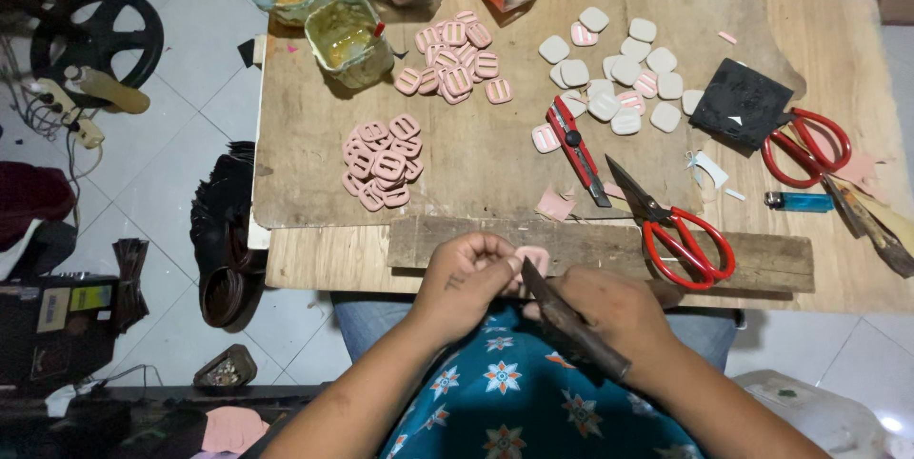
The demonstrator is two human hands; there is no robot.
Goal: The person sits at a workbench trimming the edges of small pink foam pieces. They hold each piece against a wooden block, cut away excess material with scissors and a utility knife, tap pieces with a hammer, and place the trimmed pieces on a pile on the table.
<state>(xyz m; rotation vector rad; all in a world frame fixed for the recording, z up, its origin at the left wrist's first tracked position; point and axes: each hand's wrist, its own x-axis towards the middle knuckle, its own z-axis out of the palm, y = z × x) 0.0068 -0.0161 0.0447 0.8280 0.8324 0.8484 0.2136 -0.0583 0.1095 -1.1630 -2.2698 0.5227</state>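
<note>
My left hand (471, 280) pinches a small pink buckle piece (533, 257) at the near edge of the wooden table (314, 259). My right hand (609, 311) grips a dark, worn blade tool (571, 326) whose tip rests against the pink piece. Both hands are close together over my lap. Two heaps of pink buckles (383, 162) (455, 59) lie on the table's left half. A spread of pale grey square pieces (619, 69) lies to the right of them.
Red scissors (678, 235), a red utility knife (574, 148), a second red pair of scissors (809, 147), a blue lighter (798, 201) and a black pad (741, 102) lie on the right. Two glue tubs (350, 40) stand far left. A wooden plank (762, 259) lies along the near edge.
</note>
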